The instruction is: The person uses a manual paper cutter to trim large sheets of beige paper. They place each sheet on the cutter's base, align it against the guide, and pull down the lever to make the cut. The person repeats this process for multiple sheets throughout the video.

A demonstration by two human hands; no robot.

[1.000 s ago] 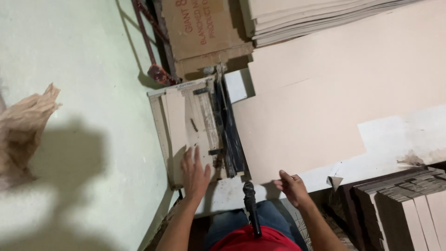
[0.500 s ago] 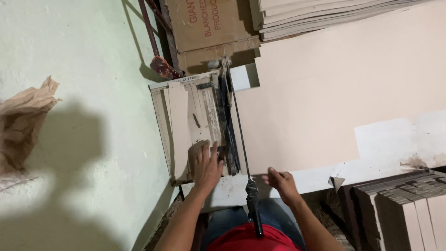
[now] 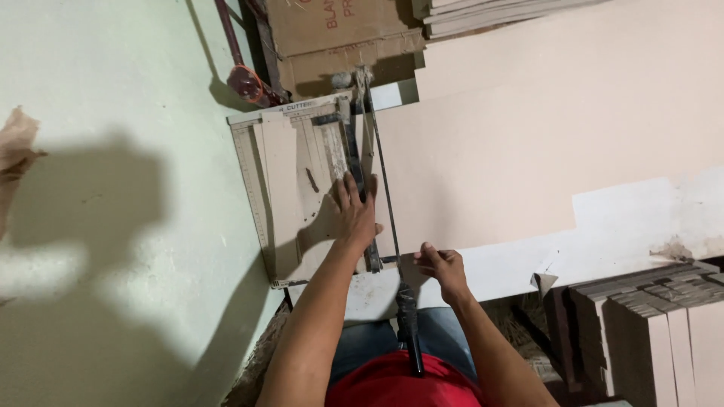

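Note:
A paper cutter (image 3: 290,196) with a ruled base lies on the floor in front of me. My left hand (image 3: 353,215) presses flat, fingers spread, on the black clamp bar and the board lying on the base. My right hand (image 3: 441,267) pinches the near edge of a large pale pink sheet of board (image 3: 528,143) that spreads to the right of the cutter. The cutter's long blade arm (image 3: 386,218) is raised, and its black handle (image 3: 409,332) hangs over my lap between my arms.
A brown cardboard box (image 3: 339,34) and a stack of boards (image 3: 490,15) stand behind the cutter. Cut pink pieces stand stacked on edge at right (image 3: 648,324). Crumpled brown paper (image 3: 15,151) lies at far left on the pale green floor.
My left hand slid forward along the cutter base onto the clamp bar. My right hand moved left to the sheet's near edge by the blade. The view shifted slightly.

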